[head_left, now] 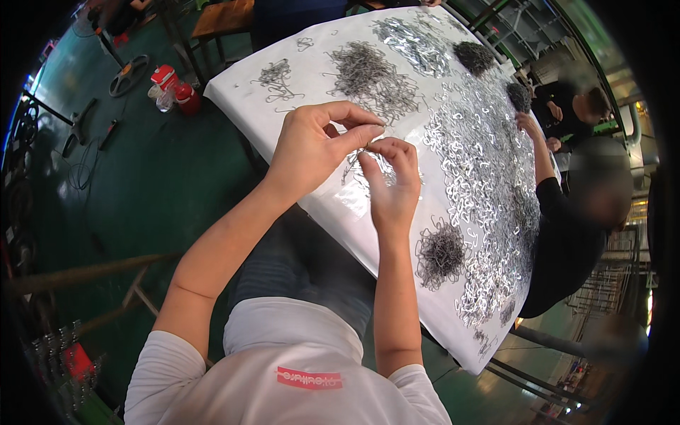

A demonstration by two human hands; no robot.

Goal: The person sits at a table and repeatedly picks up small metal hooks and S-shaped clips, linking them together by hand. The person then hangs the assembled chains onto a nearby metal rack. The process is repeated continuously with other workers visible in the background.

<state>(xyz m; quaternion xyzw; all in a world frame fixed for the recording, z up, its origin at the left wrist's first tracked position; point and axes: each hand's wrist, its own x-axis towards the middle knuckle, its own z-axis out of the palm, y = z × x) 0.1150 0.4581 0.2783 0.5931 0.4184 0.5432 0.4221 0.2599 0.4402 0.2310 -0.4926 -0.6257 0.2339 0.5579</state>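
Observation:
My left hand [312, 145] is over the near edge of the white-covered table [283, 57], thumb and forefinger pinched together. Just right of it and slightly lower, my right hand [395, 188] also pinches, its fingertips close to the left ones. What sits between the fingertips is too small to make out. Under and behind the hands lie a few thin metal hooks [352, 170], partly hidden. Beyond the hands is a heap of grey wire hooks [365, 71]. To the right of my right hand lies a dark pile of hooks [442, 253].
Shiny metal hooks [489, 177] spread thickly across the table's right side. Dark heaps [474, 58] lie at the far end. A co-worker in black [570, 248] reaches in from the right, with another person [567, 106] beyond. Red containers [185, 98] stand on the green floor at left.

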